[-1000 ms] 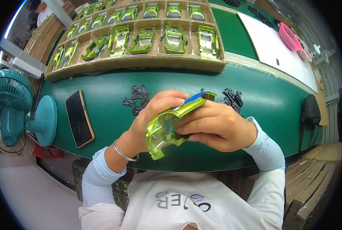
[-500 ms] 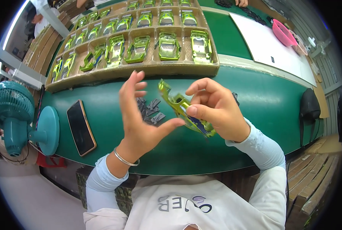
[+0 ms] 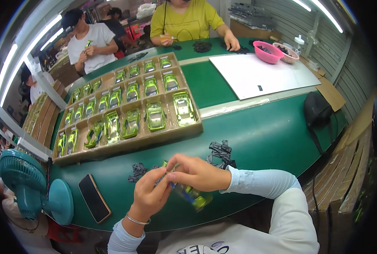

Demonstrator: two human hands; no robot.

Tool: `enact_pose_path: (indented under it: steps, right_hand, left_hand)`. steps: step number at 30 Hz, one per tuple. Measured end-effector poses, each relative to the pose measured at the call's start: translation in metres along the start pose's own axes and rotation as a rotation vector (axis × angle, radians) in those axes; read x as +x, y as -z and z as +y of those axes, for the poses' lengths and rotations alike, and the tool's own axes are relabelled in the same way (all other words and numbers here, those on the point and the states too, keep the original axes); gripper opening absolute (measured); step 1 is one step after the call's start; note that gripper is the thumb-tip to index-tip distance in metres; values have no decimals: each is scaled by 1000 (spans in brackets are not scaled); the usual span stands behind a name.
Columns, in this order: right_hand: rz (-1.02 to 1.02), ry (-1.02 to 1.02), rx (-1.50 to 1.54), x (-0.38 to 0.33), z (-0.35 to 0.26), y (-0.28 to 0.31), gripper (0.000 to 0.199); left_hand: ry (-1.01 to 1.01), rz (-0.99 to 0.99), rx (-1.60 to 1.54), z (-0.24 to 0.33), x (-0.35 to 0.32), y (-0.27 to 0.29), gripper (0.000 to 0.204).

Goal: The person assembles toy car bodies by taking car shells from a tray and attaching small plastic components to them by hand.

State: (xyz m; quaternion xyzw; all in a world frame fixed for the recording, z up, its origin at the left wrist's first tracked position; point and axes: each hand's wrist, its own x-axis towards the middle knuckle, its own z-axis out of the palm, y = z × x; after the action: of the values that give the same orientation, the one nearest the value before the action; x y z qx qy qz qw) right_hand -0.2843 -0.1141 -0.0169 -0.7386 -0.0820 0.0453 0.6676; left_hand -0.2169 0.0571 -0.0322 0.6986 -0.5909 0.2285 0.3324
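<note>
Both of my hands meet at a shiny green toy car body shell [image 3: 193, 198] with blue markings, held low over the front of the table and blurred by motion. My right hand [image 3: 199, 173] is closed on it from the right, thumb and fingers bent. From the left, my left hand [image 3: 148, 194] pinches at the shell's upper end, fingertips against those of the right. Whether a small part sits between the fingertips is hidden. Dark grey plastic parts [image 3: 138, 172] lie just beyond my left hand, and a pile of black plastic parts [image 3: 221, 153] beyond my right.
A divided cardboard tray [image 3: 131, 152] of green car shells stands far left. At left are a phone [image 3: 94, 198] and a teal fan [image 3: 22, 175]. A white board [image 3: 264, 78], pink basket [image 3: 268, 54] and black bag [image 3: 317, 110] are right. Co-workers [image 3: 186, 21] sit across the table.
The view has tilted up, bringing co-workers into sight. My left hand, open and apart before, has closed in to meet my right hand at the car shell.
</note>
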Motion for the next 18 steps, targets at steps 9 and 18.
enact_pose_path:
  steps: [9,18]
  right_hand:
    - [113,536,-500,-2,1,9,18]
    - [177,614,-605,-4,7,3,17]
  left_hand:
    - [260,-5,-242,5,4,-3,17]
    - [419,-184,-510,2,5,-3,23]
